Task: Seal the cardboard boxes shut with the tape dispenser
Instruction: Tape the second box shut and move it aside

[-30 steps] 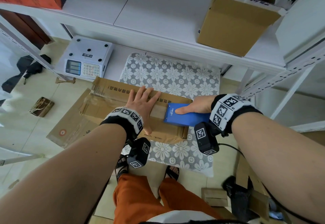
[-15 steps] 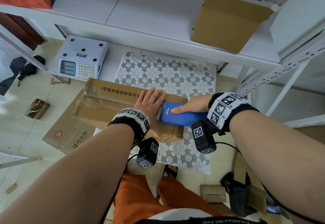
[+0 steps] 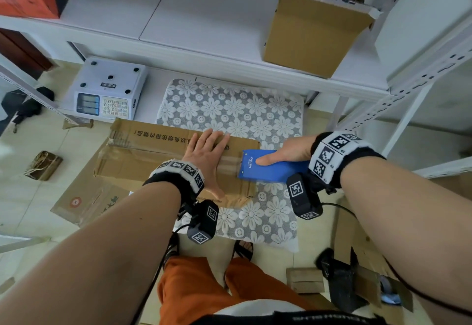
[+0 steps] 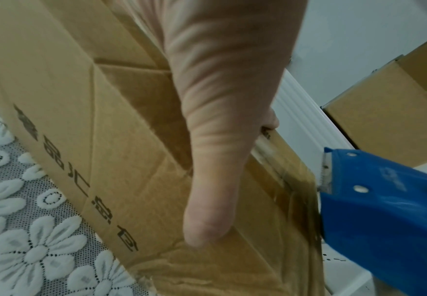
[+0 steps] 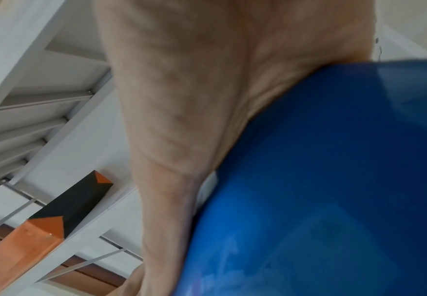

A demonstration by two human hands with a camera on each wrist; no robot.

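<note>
The left hand [image 3: 207,155] is laid flat, fingers straight, on the cardboard box [image 3: 153,156]. The blue tape dispenser [image 3: 265,169] is gripped by the right hand [image 3: 288,152] at the box's right end, above the floral mat [image 3: 237,110].

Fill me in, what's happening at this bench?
A person is taping a cardboard box shut on a floral mat. The left hand presses flat on the box top; the right hand grips a blue tape dispenser at the box's right end, its toothed edge against a clear tape strip along the seam.
</note>
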